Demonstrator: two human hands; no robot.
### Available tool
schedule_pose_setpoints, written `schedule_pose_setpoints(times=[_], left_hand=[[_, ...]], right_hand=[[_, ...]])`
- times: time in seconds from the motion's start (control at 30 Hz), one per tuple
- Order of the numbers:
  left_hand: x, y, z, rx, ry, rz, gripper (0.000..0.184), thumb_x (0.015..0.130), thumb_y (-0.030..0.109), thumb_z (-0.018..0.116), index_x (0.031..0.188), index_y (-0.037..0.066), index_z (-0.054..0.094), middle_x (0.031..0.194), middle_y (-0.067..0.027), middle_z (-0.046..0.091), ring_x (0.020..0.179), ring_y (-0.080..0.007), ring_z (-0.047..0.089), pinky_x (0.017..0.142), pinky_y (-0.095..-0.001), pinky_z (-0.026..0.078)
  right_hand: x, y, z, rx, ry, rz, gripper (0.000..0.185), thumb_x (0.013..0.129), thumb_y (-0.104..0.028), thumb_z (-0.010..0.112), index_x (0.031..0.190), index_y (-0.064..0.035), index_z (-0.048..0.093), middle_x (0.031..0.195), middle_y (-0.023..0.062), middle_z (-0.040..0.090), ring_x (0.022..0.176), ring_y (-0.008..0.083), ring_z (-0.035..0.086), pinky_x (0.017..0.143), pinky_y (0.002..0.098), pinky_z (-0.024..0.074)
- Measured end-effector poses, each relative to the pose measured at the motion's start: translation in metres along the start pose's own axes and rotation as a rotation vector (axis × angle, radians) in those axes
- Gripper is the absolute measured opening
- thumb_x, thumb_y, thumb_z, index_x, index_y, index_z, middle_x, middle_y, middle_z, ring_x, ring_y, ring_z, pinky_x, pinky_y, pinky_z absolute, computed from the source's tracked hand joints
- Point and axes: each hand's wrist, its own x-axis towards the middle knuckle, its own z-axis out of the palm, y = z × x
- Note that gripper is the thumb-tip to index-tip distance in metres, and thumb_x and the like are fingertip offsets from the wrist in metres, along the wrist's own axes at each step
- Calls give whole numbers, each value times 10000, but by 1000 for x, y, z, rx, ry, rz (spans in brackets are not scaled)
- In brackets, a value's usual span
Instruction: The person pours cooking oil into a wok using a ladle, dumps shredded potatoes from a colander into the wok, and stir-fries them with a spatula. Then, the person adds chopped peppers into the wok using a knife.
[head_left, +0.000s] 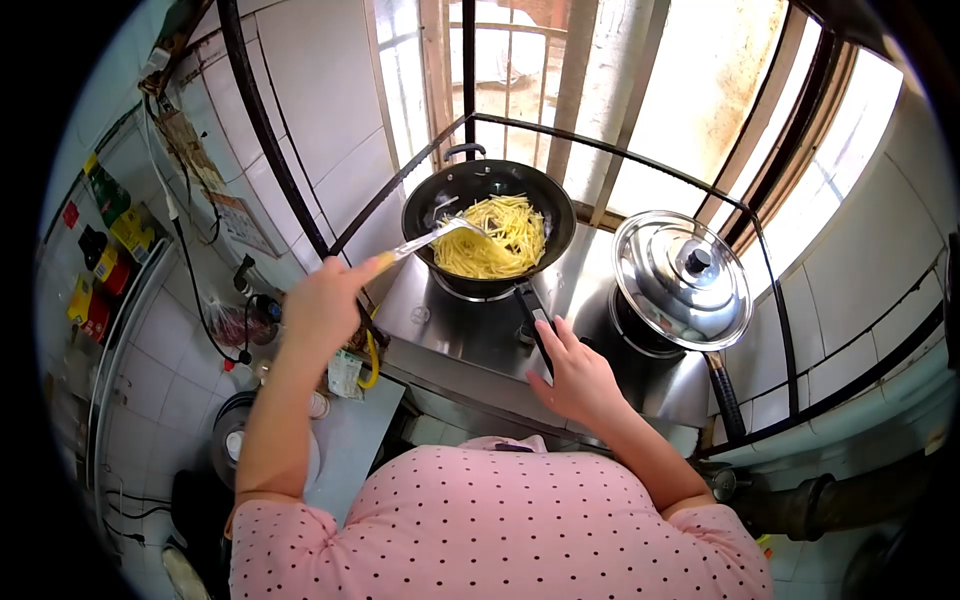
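Mid-stir, the left hand [322, 308] clenched a silvery, yellow-gripped spatula [432, 236] in pale-yellow shreds [510, 238]; turning them called for steadying the round black wok [424, 200] (right hand [580, 380] loosely grasping its handle [530, 300]).

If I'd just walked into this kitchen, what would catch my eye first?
Probably the heap of yellow strips in the dark wok, with the left hand working a spatula there and the right hand at the wok's handle. Next, the shiny domed lid on the pan to its right, and the bright window behind.
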Motion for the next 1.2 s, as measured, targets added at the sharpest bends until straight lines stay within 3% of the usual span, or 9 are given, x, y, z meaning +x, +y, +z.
schedule_pose_setpoints(times=[0.17,0.33,0.53,0.8,1.2], left_hand=[[-22,-5,-56,75,1,4,446,807,38,518,1182,234,657,783,-119,528,734,-331,596,634,-438,466],[-6,13,-2,22,-8,-35,429,848,55,507,1226,222,621,805,-122,550,743,-344,605,661,-442,485],[-14,26,75,-96,-44,-64,514,837,44,511,1324,205,537,877,-140,553,741,-352,629,663,-451,508],[-44,19,97,-236,-12,-121,427,927,252,545,1348,188,505,882,-130,557,719,-344,630,649,-448,516],[-47,22,124,-342,44,-145,432,931,265,547,1353,187,498,854,-122,563,708,-345,621,635,-452,514]], right_hand=[[5,-5,-3,-17,-73,52,659,818,-307,647,1350,2,414,1353,302,438,1011,352,627,806,387,532],[4,4,3,-82,-47,-15,628,807,-208,590,1370,5,410,1349,296,456,940,342,656,751,386,541],[7,0,1,-206,-113,12,631,771,-138,531,1381,-12,429,1385,277,443,722,316,694,619,379,546],[8,-10,-9,-281,-141,21,633,755,-147,548,1368,-20,453,1357,270,480,692,285,698,581,362,539],[12,-15,-13,-331,-199,34,692,716,-138,558,1391,-39,436,1388,258,455,653,266,689,565,348,526]])
